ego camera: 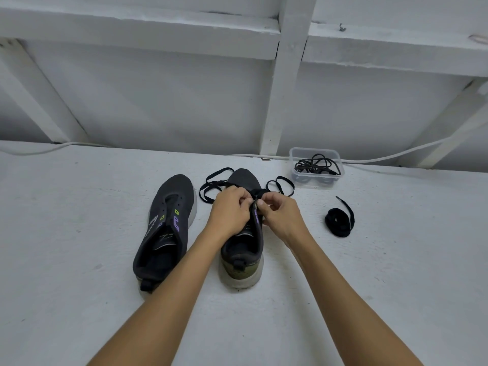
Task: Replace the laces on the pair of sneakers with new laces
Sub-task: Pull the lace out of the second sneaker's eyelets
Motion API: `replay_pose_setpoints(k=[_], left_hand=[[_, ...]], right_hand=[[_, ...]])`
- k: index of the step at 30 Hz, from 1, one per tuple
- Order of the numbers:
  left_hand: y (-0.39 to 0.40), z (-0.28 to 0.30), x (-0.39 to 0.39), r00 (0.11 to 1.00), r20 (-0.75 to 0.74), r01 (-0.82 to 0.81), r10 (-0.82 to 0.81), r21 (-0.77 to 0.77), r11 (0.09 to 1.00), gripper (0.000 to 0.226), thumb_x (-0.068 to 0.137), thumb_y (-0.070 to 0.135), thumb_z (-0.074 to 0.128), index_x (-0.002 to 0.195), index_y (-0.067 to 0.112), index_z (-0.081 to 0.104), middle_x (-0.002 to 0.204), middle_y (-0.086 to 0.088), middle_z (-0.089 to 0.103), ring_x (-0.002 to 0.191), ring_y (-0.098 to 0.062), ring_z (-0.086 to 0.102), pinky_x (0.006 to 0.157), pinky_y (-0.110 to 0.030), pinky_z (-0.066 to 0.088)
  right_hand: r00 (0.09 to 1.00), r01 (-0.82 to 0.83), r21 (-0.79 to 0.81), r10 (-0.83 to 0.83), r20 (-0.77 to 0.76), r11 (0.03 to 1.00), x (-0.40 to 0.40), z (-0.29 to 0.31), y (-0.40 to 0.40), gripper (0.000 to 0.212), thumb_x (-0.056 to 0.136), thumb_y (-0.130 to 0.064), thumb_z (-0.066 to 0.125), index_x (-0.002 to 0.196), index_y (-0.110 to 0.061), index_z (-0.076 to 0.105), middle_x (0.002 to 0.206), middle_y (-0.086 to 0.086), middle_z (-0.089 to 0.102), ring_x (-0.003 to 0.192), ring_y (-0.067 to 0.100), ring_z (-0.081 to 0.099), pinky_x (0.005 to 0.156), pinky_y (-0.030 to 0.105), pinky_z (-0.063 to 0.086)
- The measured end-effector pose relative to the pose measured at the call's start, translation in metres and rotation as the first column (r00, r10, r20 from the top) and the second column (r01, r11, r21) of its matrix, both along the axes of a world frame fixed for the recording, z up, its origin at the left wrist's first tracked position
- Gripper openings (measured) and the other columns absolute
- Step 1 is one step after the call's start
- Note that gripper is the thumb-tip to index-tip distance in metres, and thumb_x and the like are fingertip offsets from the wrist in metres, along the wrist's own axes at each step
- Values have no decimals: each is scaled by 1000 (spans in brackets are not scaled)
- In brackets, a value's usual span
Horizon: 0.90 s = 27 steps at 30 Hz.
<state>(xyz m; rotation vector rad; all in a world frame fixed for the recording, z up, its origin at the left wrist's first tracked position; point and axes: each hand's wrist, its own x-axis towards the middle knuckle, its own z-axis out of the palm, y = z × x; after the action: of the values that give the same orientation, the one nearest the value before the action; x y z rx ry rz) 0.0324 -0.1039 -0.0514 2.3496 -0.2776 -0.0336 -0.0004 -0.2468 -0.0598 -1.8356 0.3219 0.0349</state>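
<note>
- A white, rough-painted surface (pixel 79 233) carries everything; it shows small dark specks and scuffs, and its far edge meets a white wall (pixel 158 101).
- The wall is braced by white beams: one upright post (pixel 285 88) near the middle, a horizontal rail above, and slanted struts toward the left and right.
- A white cable (pixel 396 154) runs along the far edge of the surface, at the foot of the wall.
- The left sneaker (pixel 166 228), dark with purple and green eyelet tabs, lies toward the middle of the surface with its eyelets bare, toe toward the far edge.
- The right sneaker (pixel 244 249) stands just beside it, heel toward the near edge, toe toward the wall.
- A black lace (pixel 214 186) is partly threaded in the right sneaker; its loose loops spill onto the surface on both sides of the toe.
- The left hand (pixel 231 210) is curled over the sneaker's eyelet area, fingertips pinched on the lace.
- The right hand (pixel 281 215) faces it, thumb and forefinger closed on the same lace at an eyelet; the two hands almost touch.
- A clear plastic box (pixel 315 166) sits by the far edge, right of the post, holding tangled black laces.
- A coiled black lace (pixel 339 223) lies on the surface to the right of the hands, one end trailing up.
</note>
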Motion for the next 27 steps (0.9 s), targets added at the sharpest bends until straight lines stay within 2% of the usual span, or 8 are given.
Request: replay_pose_setpoints(k=[2,6,10,16,21,27], left_hand=[[0,1,1,1000,-17,-2,2,-8,1000,12,96,15,59,91,10,69,90,1,58,84,-14,51,77,-24,38],[1,1,3,997,-72,-10,8,-23,1000,12,95,15,59,89,10,69,88,0,65,80,-14,54,70,-20,35],[1,2,2,997,-84,-2,1,-17,1000,12,94,13,59,86,12,68,79,5,62,75,-13,55,66,-20,36],[2,-3,-1,997,-75,-33,29,-54,998,12,95,13,59,88,9,69,87,0,66,79,-15,56,71,-22,38],[1,-1,2,996,-83,-23,20,-36,999,10,95,16,61,92,13,71,93,1,68,79,-10,54,71,-15,35],[9,7,-4,996,-91,-22,14,-95,995,10,94,19,66,97,18,75,89,7,68,67,1,57,66,-2,39]], right_hand=[[1000,-11,-59,12,13,998,2,1,0,10,92,-18,66,85,-23,71,86,2,75,79,25,72,82,49,61],[998,-8,-235,21,51,972,2,2,1,6,93,-20,66,89,-22,69,91,-5,73,80,14,70,82,35,57],[997,18,-280,5,80,960,2,1,5,8,92,-16,67,85,-20,70,86,-7,72,78,12,69,78,32,56],[994,-69,-352,94,57,933,8,8,0,16,91,-19,71,79,-28,66,84,-11,70,75,11,69,79,33,56],[994,-99,-317,110,18,943,10,8,-1,17,95,-19,66,80,-25,64,82,-6,72,77,13,73,84,42,58],[999,50,-60,-49,15,997,2,4,1,10,102,-16,54,93,-15,57,83,1,75,75,12,74,78,40,60]])
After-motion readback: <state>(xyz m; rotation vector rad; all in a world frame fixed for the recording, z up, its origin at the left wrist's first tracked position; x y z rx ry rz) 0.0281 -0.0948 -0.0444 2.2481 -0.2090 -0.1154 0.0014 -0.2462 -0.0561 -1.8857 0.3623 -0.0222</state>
